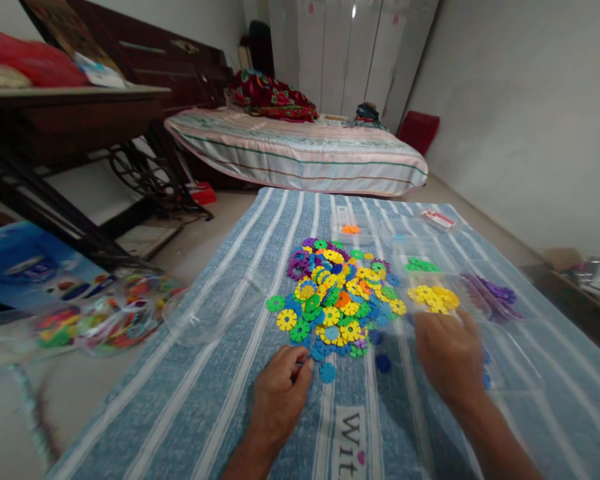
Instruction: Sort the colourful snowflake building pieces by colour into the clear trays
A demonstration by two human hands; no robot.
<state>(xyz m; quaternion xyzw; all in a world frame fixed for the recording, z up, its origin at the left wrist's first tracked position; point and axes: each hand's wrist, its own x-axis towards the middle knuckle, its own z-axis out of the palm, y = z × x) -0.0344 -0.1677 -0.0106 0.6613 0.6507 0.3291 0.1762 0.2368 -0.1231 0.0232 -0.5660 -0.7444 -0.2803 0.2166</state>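
A heap of flower-shaped plastic discs (330, 293) in yellow, green, blue, purple and orange lies on the striped cloth. At the heap's near edge is my left hand (283, 383), its fingers curled together; what they hold, if anything, is hidden. Loose blue discs (327, 372) lie just right of it. Over the near edge of a clear box with yellow discs (435, 298), my right hand (450, 353) is slightly blurred, fingers bent down and together. Its fingertips are hidden from me. Blue discs (487, 370) show partly behind that hand in another clear box (517, 363).
Clear boxes hold green discs (421, 265), purple discs (497, 291) and orange discs (351, 229). A clear lid or tray (220, 303) lies at the table's left edge. Bagged toys (115, 317) are beside the table, near a sewing-machine stand (145, 173). A bed (300, 150) stands beyond.
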